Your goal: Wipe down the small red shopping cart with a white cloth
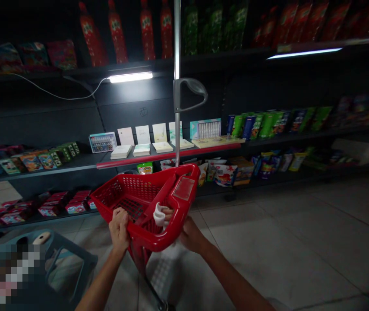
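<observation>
A red plastic shopping cart with a perforated basket stands in front of me, on a metal leg with a caster. My left hand grips the near left rim of the basket, fingers closed over the edge. My right hand reaches under the red handle from the right. Its fingertips show through the handle's opening, closed on a crumpled white cloth, which lies against the inside of the handle. Part of this hand is hidden behind the handle. A greyish worn label panel sits on the handle's upper part.
Dark shelving beyond holds books, snack bags and boxes, with red bottles above. A metal pole with a grey loop handle rises behind the cart. A blue plastic stool is at lower left. Tiled floor extends right.
</observation>
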Available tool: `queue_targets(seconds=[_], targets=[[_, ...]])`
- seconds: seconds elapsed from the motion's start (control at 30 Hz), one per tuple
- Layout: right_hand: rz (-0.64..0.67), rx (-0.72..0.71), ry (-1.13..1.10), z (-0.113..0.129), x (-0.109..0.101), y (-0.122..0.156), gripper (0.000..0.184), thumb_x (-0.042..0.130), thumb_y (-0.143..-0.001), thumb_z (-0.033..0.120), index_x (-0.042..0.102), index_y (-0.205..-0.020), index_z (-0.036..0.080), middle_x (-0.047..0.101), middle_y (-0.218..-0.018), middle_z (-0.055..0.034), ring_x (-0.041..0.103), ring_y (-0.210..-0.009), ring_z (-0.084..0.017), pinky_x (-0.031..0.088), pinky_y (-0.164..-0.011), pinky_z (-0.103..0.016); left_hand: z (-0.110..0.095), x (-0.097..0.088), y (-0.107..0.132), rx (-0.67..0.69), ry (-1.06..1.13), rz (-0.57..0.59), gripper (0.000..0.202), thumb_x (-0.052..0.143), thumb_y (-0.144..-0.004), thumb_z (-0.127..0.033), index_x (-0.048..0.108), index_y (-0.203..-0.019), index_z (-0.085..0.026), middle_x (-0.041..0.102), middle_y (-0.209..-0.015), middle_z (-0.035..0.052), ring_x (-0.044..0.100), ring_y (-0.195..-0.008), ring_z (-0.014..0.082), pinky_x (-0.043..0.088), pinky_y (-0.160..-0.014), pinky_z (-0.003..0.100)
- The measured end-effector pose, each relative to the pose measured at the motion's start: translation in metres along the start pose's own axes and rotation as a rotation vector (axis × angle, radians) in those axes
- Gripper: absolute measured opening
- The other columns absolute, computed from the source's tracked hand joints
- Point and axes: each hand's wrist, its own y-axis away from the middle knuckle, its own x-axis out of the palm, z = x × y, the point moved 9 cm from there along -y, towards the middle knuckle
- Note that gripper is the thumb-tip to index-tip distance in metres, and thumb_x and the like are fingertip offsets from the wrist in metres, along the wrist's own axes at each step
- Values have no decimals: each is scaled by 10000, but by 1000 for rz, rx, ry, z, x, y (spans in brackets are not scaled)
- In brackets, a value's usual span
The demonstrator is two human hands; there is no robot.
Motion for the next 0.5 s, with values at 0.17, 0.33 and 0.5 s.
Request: queue_targets(seconds=[0.17, 0.33, 0.5], targets=[[-425, 407, -77, -49, -76, 36, 274, 586, -748, 279, 779, -915, 181, 775, -894, -68, 710, -821, -263, 583, -768, -373, 6, 1, 0, -39, 3, -7, 483, 357, -1018, -468, 428, -599, -237, 481, -631, 10, 480, -709, 193, 419, -755, 358], [-1170, 387, 134, -24, -160, 74, 395, 548, -801, 342, 741, -1093, 160, 752, -1036, -90, 687, -957, -290, 542, -853, -419, 5, 6, 1, -46, -43, 5, 500, 291, -1017, -514, 399, -606, -250, 465, -620, 18, 487, -729, 211, 446, -790, 382], [-283, -142, 346, 117, -50, -13, 387, 550, -906, 320, 698, -1261, 273, 672, -1334, -91, 605, -1216, -312, 469, -1040, -481, 9, 15, 1, -37, -93, 73, 490, 233, -1030, -457, 352, -603, -249, 453, -619, 14, 475, -694, 202, 450, -838, 418]])
